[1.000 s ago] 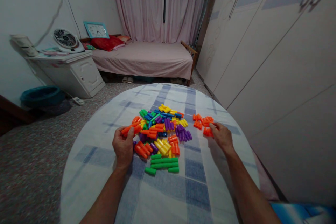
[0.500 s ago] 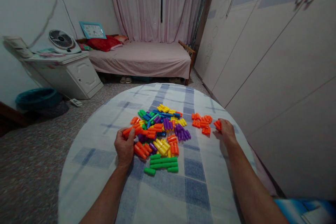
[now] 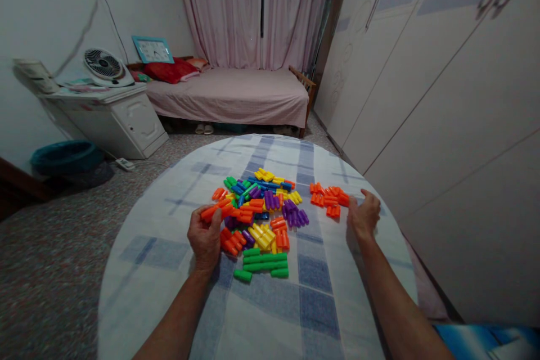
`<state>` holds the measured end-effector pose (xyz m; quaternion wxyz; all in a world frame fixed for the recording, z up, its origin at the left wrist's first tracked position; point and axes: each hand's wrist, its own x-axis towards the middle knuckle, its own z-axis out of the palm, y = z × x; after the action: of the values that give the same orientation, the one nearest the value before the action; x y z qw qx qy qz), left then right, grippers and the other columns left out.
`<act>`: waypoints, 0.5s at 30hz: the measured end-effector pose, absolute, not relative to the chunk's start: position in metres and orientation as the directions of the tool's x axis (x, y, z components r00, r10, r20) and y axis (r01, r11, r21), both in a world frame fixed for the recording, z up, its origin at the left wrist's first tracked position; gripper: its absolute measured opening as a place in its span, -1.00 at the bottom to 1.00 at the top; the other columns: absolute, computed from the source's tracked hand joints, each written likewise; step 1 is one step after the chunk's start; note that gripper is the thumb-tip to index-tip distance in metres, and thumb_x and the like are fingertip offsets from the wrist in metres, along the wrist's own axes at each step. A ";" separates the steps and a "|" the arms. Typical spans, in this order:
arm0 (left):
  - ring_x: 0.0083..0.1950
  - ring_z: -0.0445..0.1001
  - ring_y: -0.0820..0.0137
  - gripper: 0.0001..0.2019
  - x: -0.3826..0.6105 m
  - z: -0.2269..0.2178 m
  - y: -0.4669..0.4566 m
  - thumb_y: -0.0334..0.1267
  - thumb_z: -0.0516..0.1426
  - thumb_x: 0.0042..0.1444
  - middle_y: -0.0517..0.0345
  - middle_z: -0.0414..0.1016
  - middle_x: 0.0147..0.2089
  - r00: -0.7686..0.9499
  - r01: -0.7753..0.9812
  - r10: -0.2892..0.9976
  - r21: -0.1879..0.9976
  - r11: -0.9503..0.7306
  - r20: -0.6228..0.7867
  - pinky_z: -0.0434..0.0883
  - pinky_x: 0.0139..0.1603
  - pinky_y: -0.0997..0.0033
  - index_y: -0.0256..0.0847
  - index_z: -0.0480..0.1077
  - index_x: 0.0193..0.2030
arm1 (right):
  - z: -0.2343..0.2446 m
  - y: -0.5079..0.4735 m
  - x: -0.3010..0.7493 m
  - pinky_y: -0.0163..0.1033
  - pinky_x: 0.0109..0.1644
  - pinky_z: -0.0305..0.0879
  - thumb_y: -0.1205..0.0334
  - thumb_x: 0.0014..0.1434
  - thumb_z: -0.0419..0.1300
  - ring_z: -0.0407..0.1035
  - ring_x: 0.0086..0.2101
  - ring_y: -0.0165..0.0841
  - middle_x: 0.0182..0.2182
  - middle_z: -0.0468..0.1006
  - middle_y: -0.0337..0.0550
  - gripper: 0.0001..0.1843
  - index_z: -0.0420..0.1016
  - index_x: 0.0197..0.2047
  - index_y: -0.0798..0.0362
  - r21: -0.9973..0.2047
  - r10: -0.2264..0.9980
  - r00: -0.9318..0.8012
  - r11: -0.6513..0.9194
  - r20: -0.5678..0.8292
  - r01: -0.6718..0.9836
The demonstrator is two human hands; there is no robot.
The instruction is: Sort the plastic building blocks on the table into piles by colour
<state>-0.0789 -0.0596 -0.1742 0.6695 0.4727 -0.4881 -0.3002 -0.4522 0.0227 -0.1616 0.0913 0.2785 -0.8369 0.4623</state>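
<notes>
A heap of coloured plastic blocks (image 3: 261, 215) lies in the middle of a round table covered by a blue-checked white cloth (image 3: 270, 315). A small separate group of orange blocks (image 3: 328, 199) sits to the right of the heap. My left hand (image 3: 205, 236) is closed round a long orange block (image 3: 214, 212) at the heap's left edge. My right hand (image 3: 363, 216) rests on the cloth just right of the orange group, fingers loosely spread and holding nothing. Green blocks (image 3: 264, 264) lie nearest me.
A white wardrobe (image 3: 442, 79) runs along the right, close to the table edge. Beyond the table stand a bed with a pink cover (image 3: 230, 95), a white cabinet with a fan (image 3: 105, 64) on it, and a teal basin (image 3: 63, 154) on the floor.
My right hand, which held an orange block beside the group, has set it with the others and drawn back, open. My left hand has kept its hold on the long orange block.
</notes>
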 end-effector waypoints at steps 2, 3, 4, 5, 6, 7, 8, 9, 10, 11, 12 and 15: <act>-0.13 0.46 0.44 -0.70 -0.083 -0.172 -0.054 -0.08 0.20 0.06 0.13 0.44 -0.15 0.311 -0.064 -0.856 0.908 0.415 0.413 0.43 -0.02 0.42 -0.26 0.38 -0.16 | -0.149 0.027 -0.427 0.06 0.21 0.12 0.16 0.07 0.05 0.22 0.10 -0.11 0.04 0.37 0.14 -0.52 0.39 0.04 0.19 -0.672 -0.455 -0.698 0.252 0.552 -0.696; -0.09 0.45 0.43 -0.71 -0.085 -0.171 -0.050 -0.09 0.19 0.09 0.12 0.44 -0.13 0.288 -0.063 -0.858 0.902 0.426 0.426 0.42 0.02 0.41 -0.25 0.38 -0.14 | -0.142 0.030 -0.411 0.03 0.19 0.16 0.15 0.10 0.05 0.26 0.06 -0.15 0.01 0.40 0.09 -0.55 0.39 0.03 0.16 -0.666 -0.539 -0.617 0.133 0.573 -0.734; -0.08 0.46 0.42 -0.72 -0.087 -0.170 -0.046 -0.10 0.17 0.10 0.12 0.44 -0.13 0.261 -0.063 -0.863 0.899 0.433 0.434 0.41 0.04 0.40 -0.24 0.38 -0.13 | -0.135 0.033 -0.393 -0.01 0.13 0.24 0.13 0.14 0.05 0.31 0.01 -0.19 -0.01 0.42 0.05 -0.58 0.39 0.02 0.12 -0.690 -0.614 -0.561 0.037 0.555 -0.723; -0.08 0.46 0.42 -0.73 -0.089 -0.168 -0.043 -0.10 0.17 0.12 0.12 0.45 -0.13 0.230 -0.066 -0.869 0.897 0.436 0.439 0.42 0.04 0.39 -0.23 0.39 -0.13 | -0.129 0.037 -0.374 -0.06 0.04 0.31 0.12 0.17 0.06 0.34 -0.04 -0.23 -0.03 0.43 0.02 -0.61 0.39 0.03 0.09 -0.733 -0.679 -0.521 -0.036 0.517 -0.680; -0.09 0.47 0.42 -0.74 -0.091 -0.167 -0.039 -0.11 0.16 0.13 0.12 0.45 -0.14 0.193 -0.073 -0.874 0.895 0.441 0.446 0.42 0.03 0.39 -0.23 0.39 -0.13 | -0.123 0.041 -0.355 -0.11 -0.04 0.35 0.12 0.20 0.07 0.37 -0.09 -0.27 -0.06 0.45 -0.01 -0.61 0.37 0.05 0.07 -0.777 -0.763 -0.453 -0.100 0.460 -0.621; -0.10 0.47 0.42 -0.75 -0.093 -0.166 -0.035 -0.11 0.16 0.13 0.12 0.46 -0.15 0.150 -0.085 -0.876 0.888 0.451 0.459 0.43 0.02 0.38 -0.22 0.39 -0.13 | -0.118 0.045 -0.336 -0.15 -0.07 0.37 0.13 0.21 0.08 0.38 -0.11 -0.29 -0.06 0.45 -0.04 -0.62 0.36 0.07 0.05 -0.810 -0.852 -0.343 -0.149 0.397 -0.567; -0.10 0.47 0.41 -0.76 -0.095 -0.166 -0.032 -0.12 0.16 0.14 0.12 0.46 -0.15 0.101 -0.100 -0.872 0.877 0.469 0.478 0.44 0.01 0.37 -0.21 0.40 -0.13 | -0.115 0.048 -0.319 -0.17 -0.07 0.36 0.16 0.21 0.09 0.37 -0.10 -0.31 -0.04 0.44 -0.06 -0.62 0.36 0.09 0.04 -0.828 -0.904 -0.235 -0.191 0.358 -0.527; -0.09 0.48 0.40 -0.77 -0.096 -0.167 -0.030 -0.14 0.15 0.14 0.12 0.47 -0.14 0.046 -0.115 -0.862 0.860 0.497 0.504 0.44 0.01 0.36 -0.20 0.40 -0.13 | -0.113 0.051 -0.304 -0.19 -0.05 0.36 0.19 0.22 0.10 0.37 -0.08 -0.32 0.00 0.43 -0.07 -0.60 0.34 0.12 0.02 -0.837 -0.931 -0.148 -0.219 0.333 -0.501; -0.07 0.48 0.38 -0.78 -0.097 -0.168 -0.028 -0.15 0.16 0.14 0.11 0.47 -0.13 -0.011 -0.129 -0.845 0.838 0.531 0.534 0.44 0.03 0.34 -0.19 0.41 -0.12 | -0.111 0.053 -0.291 -0.19 -0.03 0.34 0.21 0.22 0.10 0.36 -0.06 -0.33 0.02 0.41 -0.08 -0.59 0.33 0.14 0.01 -0.843 -0.945 -0.075 -0.245 0.317 -0.478; -0.05 0.47 0.37 -0.79 -0.097 -0.170 -0.026 -0.17 0.16 0.14 0.11 0.48 -0.12 -0.060 -0.141 -0.824 0.813 0.566 0.563 0.43 0.04 0.33 -0.18 0.41 -0.11 | -0.111 0.054 -0.281 -0.20 -0.01 0.34 0.22 0.21 0.12 0.35 -0.05 -0.33 0.04 0.41 -0.08 -0.57 0.32 0.15 0.00 -0.850 -0.951 -0.025 -0.263 0.308 -0.456; -0.03 0.47 0.36 -0.80 -0.098 -0.172 -0.026 -0.19 0.16 0.14 0.10 0.48 -0.12 -0.097 -0.154 -0.803 0.789 0.595 0.587 0.43 0.06 0.31 -0.18 0.41 -0.11 | -0.112 0.055 -0.273 -0.20 -0.02 0.34 0.23 0.21 0.12 0.36 -0.07 -0.35 0.03 0.41 -0.09 -0.57 0.31 0.16 0.01 -0.862 -0.955 -0.004 -0.266 0.296 -0.433; -0.02 0.47 0.36 -0.80 -0.099 -0.180 -0.025 -0.23 0.16 0.15 0.10 0.48 -0.10 -0.139 -0.183 -0.774 0.752 0.634 0.618 0.43 0.07 0.31 -0.17 0.40 -0.09 | -0.120 0.051 -0.264 -0.23 -0.12 0.36 0.24 0.19 0.13 0.40 -0.19 -0.38 -0.07 0.47 -0.11 -0.63 0.36 0.08 0.04 -0.911 -0.965 -0.067 -0.213 0.252 -0.354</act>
<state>-0.0992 -0.0253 -0.1803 0.5623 0.3381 -0.7075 -0.2624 -0.2642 0.0510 -0.1198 -0.3132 0.6068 -0.5436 0.4881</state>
